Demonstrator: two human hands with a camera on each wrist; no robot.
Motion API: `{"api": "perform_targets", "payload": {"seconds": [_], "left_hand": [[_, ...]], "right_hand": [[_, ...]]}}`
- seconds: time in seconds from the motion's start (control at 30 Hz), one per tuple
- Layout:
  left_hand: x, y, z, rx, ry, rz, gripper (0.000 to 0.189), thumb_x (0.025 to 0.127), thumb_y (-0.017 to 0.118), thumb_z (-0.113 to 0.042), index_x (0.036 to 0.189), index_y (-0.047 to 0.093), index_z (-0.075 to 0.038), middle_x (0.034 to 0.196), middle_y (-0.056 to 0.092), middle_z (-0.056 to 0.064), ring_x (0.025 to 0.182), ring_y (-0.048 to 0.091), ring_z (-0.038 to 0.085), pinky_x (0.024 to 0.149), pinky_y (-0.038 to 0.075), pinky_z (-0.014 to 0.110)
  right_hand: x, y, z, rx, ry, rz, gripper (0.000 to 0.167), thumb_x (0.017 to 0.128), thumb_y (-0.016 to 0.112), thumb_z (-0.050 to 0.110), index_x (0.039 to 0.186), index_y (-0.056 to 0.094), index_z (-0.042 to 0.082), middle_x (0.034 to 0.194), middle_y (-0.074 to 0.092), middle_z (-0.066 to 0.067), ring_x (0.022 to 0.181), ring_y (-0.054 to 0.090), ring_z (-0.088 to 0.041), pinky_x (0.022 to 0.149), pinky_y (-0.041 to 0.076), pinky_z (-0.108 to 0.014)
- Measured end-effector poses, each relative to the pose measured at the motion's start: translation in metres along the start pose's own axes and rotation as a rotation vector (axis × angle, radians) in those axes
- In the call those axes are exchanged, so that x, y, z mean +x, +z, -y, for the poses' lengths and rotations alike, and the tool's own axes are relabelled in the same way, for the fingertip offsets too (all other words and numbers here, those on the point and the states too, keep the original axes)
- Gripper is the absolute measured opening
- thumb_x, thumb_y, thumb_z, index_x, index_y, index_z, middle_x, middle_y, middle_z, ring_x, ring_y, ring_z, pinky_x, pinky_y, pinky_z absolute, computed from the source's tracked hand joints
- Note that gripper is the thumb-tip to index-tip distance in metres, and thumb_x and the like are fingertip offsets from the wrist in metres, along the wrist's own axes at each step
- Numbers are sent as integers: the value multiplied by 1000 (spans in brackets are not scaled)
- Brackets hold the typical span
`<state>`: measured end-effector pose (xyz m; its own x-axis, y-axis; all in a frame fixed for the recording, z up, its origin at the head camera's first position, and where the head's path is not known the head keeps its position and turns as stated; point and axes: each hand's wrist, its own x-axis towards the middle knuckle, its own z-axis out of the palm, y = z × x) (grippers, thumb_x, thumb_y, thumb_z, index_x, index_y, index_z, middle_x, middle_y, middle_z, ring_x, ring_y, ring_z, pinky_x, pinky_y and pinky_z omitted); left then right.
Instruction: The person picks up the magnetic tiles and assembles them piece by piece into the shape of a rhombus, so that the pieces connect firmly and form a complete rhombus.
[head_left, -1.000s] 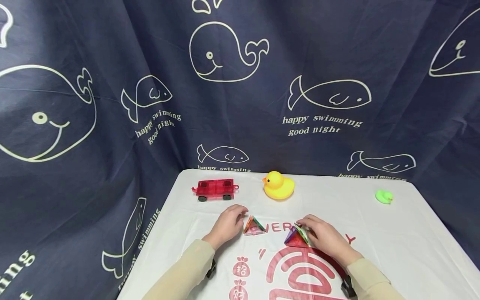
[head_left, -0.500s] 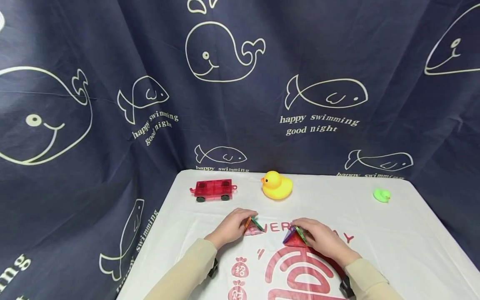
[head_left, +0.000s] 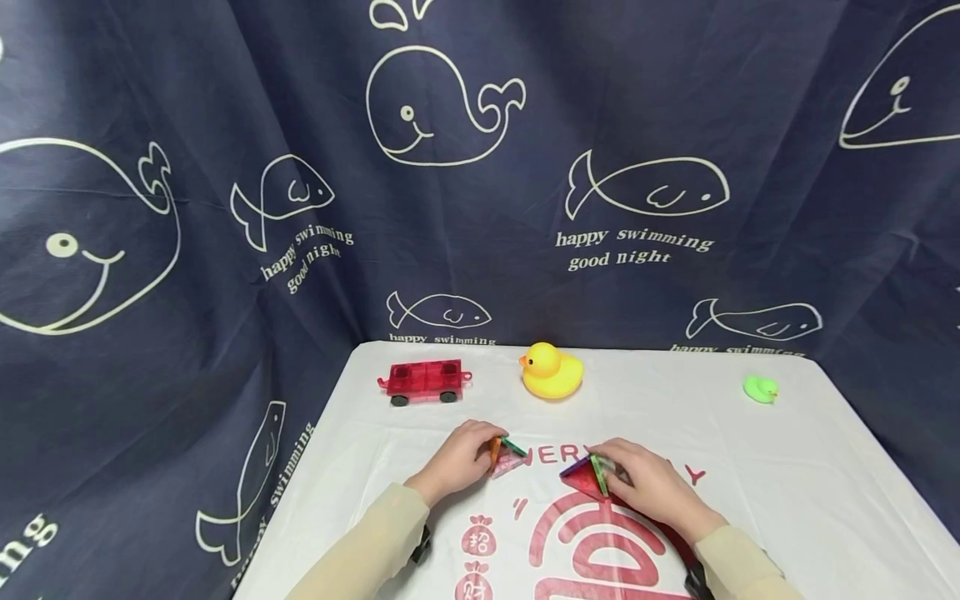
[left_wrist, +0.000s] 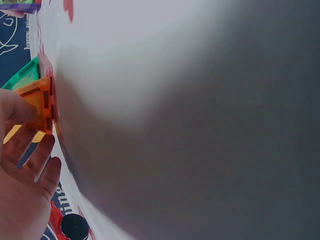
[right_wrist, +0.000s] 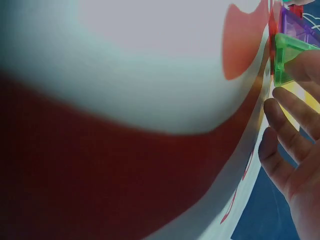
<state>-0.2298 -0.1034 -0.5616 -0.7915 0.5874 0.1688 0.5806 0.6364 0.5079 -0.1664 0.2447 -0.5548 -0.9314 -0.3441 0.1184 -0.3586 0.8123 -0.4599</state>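
Two small pyramids of magnetic tiles stand on the white cloth. My left hand (head_left: 459,457) pinches the left pyramid, which has an orange tile (left_wrist: 42,117), a green tile (head_left: 514,446) and a pink base tile (head_left: 508,463). In the left wrist view the thumb lies on the orange face, and its other fingers are spread below. At the right pyramid, my right hand (head_left: 651,482) grips the light green tile (right_wrist: 282,55), with the thumb on that face. A purple tile (head_left: 576,465) and a red base tile (head_left: 587,482) make up its other visible sides.
Behind the pyramids are a red wheeled toy car base (head_left: 426,379) and a yellow rubber duck (head_left: 552,373). A small green duck (head_left: 761,389) sits at the far right. A navy curtain (head_left: 480,233) with whale and fish drawings hangs behind the table.
My left hand has moved right onto the left pyramid and taken hold of it. Both pyramids have turned a little on the cloth, in opposite directions. The head view has shifted slightly.
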Motion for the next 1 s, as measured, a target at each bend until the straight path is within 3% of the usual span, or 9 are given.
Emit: {"api": "perform_targets", "payload": {"seconds": [0.27, 0.5, 0.73, 1.0], "left_hand": [[-9, 2, 4, -29, -29, 15, 39, 96, 67, -9, 135, 67, -13, 125, 67, -5, 119, 58, 14, 105, 47, 37], [-15, 5, 3, -27, -49, 22, 36, 100, 68, -19, 136, 66, -15, 124, 65, -7, 117, 58, 10, 104, 47, 34], [-18, 4, -1, -7, -29, -2, 35, 99, 71, -21, 133, 67, -14, 122, 65, -5, 113, 59, 10, 101, 49, 34], [-22, 1, -4, 0, -36, -6, 33, 99, 73, -24, 130, 68, -15, 118, 65, -6, 108, 59, 9, 97, 50, 33]], "right_hand": [[-9, -2, -1, -37, 18, -39, 39, 91, 82, 30, 129, 73, 24, 117, 68, 11, 98, 63, -10, 89, 55, -45], [-12, -2, -1, -47, 35, -61, 33, 88, 84, 43, 114, 75, 25, 108, 69, 12, 88, 60, -8, 81, 55, -42], [-13, -1, 0, -88, 39, -101, 24, 83, 88, 41, 96, 71, 30, 95, 65, 15, 78, 52, -4, 72, 52, -37], [-15, -1, 3, -110, 24, -128, 29, 79, 90, 43, 85, 65, 29, 85, 61, 15, 70, 51, -4, 66, 49, -35]]}}
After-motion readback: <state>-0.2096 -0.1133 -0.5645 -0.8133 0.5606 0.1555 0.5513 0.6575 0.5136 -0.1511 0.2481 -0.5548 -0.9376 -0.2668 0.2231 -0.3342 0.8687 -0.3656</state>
